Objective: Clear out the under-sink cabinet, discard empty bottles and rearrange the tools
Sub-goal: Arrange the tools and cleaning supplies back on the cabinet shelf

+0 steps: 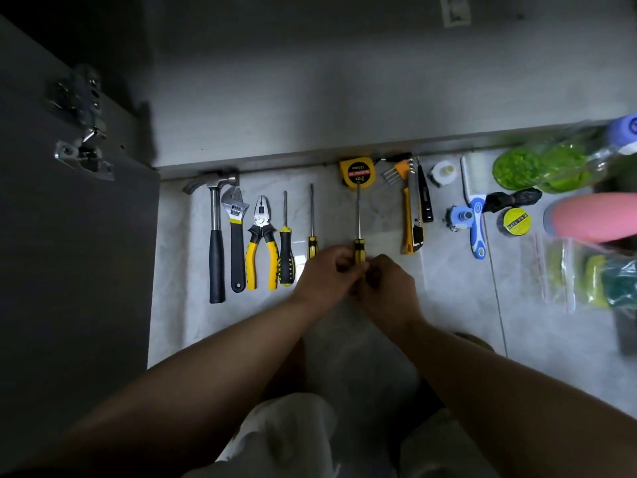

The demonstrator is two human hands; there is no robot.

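One wide-angle head camera is looking almost straight down at the tiled floor (455, 305) from close above the person's knees. It is facing the cabinet interior (310, 98) lying at 12 o'clock, the open door (69, 236) filling 9 o'clock. Both forearms are reaching in from 6 o'clock, left hand (327, 274) and right hand (391, 288) meeting on a screwdriver (359, 248) near centre

left hand (326, 272) curled, right hand (391, 288) curled, touching
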